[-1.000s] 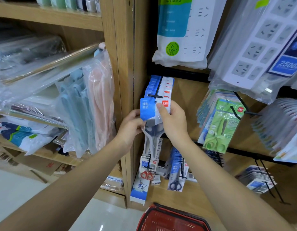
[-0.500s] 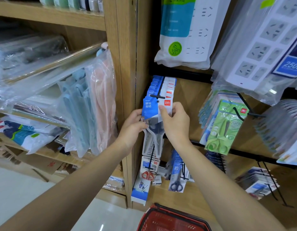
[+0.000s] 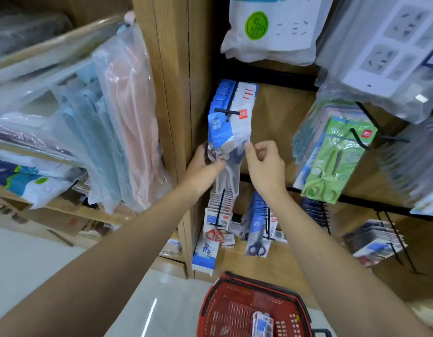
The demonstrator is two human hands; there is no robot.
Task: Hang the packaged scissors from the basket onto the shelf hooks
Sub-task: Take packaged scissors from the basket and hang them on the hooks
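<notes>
A blue-and-white packaged scissors (image 3: 222, 132) hangs at the front of a stack on a black shelf hook (image 3: 228, 111) beside the wooden post. My left hand (image 3: 205, 166) grips the packet's lower part, thumb across the front over the grey scissor handles. My right hand (image 3: 265, 164) is just right of it, fingers curled, with its fingertips pinching the packet's right edge. The red basket (image 3: 225, 310) sits on the floor below, with one more scissors packet (image 3: 261, 324) lying in it.
Lower hooks carry red-handled scissors (image 3: 216, 229) and dark scissors (image 3: 258, 234). Green scissors packs (image 3: 332, 161) hang to the right, and power strips in bags (image 3: 271, 27) hang above. Bagged hangers (image 3: 118, 113) crowd the left shelf.
The packet's top has slid onto the hook. My right hand dropped from the packet's top corner to its right edge lower down. The camera view tilted down, which shows more of the basket.
</notes>
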